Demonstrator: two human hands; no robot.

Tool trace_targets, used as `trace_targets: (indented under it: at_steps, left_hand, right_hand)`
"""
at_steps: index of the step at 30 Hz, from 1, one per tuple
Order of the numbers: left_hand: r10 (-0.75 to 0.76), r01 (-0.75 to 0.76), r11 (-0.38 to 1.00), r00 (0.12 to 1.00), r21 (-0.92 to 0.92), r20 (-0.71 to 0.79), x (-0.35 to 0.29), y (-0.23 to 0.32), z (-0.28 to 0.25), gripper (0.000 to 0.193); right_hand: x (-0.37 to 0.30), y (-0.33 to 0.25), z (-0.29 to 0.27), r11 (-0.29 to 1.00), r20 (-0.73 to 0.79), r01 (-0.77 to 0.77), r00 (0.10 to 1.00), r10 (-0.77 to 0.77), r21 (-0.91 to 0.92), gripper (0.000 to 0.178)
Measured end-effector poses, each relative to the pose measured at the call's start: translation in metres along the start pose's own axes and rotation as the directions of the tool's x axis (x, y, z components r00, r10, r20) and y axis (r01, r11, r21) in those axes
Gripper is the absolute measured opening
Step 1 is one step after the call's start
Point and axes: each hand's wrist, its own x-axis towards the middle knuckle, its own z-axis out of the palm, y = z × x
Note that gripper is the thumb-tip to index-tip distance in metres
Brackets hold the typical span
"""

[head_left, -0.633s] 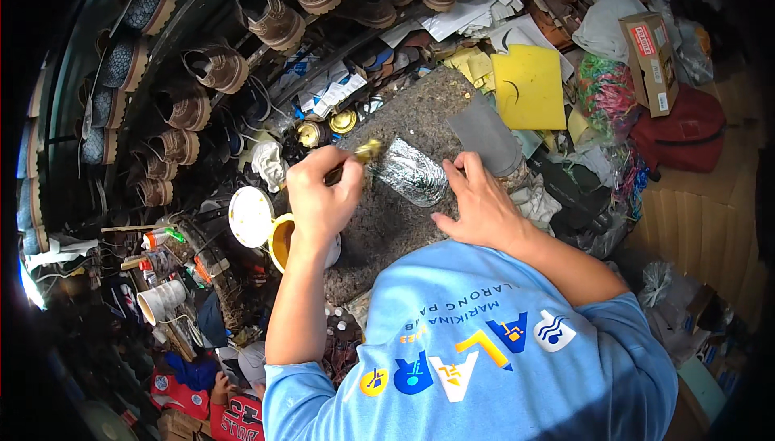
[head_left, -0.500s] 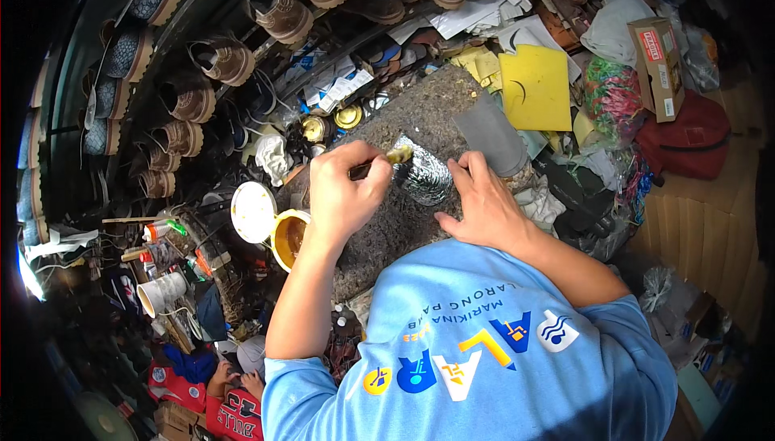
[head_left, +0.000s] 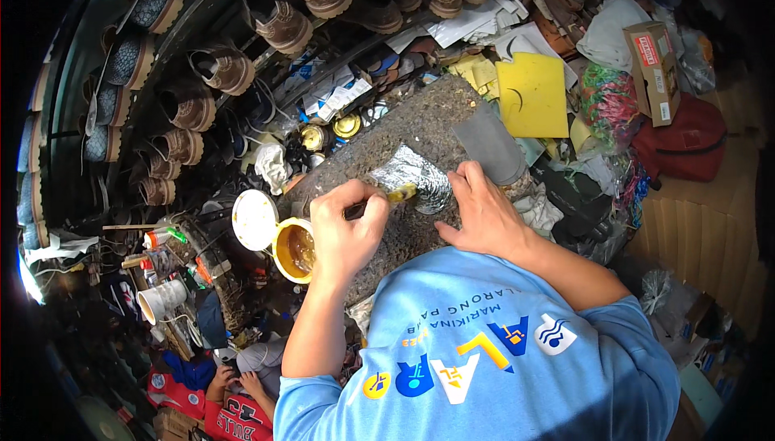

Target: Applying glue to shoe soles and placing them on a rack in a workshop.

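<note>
My left hand (head_left: 349, 227) is closed around a short brush (head_left: 402, 192). Its yellowish, glue-smeared end rests at the near edge of a flat piece (head_left: 416, 171) with a wet, glossy coat that glints silver. The piece lies on a rough, dark work block (head_left: 331, 179). My right hand (head_left: 494, 219) has thumb and fingers spread, with the fingertips at the right edge of the piece. Just left of my left wrist stands a yellow tub (head_left: 280, 254) of brown glue, its white lid (head_left: 253, 221) tipped open.
A grey sole-shaped sheet (head_left: 489, 144) and a yellow sheet (head_left: 533, 98) lie beyond my right hand. Small open tins (head_left: 347, 125) stand at the block's far left edge. Brown shoes (head_left: 278, 23) line racks at the back left. Another person's hands (head_left: 234, 380) show at the lower left.
My left hand and the brush have come nearer to me, from the far left part of the glossy piece to its near edge. The right hand stays at the piece's edge.
</note>
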Motion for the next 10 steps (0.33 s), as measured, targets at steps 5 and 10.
trace_targets:
  at_steps: [5,10]
  left_hand:
    - [0.152,-0.132,0.982,0.977,0.132,-0.153,0.026,-0.006,0.022,0.015]
    - [0.169,-0.168,0.981,0.986,0.093,-0.002,0.002,-0.015,0.023,0.012]
  right_hand:
    - [0.000,-0.002,0.003,1.000,-0.016,0.016,1.000,-0.016,-0.018,0.073]
    - [0.001,0.001,0.002,0.999,-0.012,0.029,1.000,-0.029,-0.020,0.073]
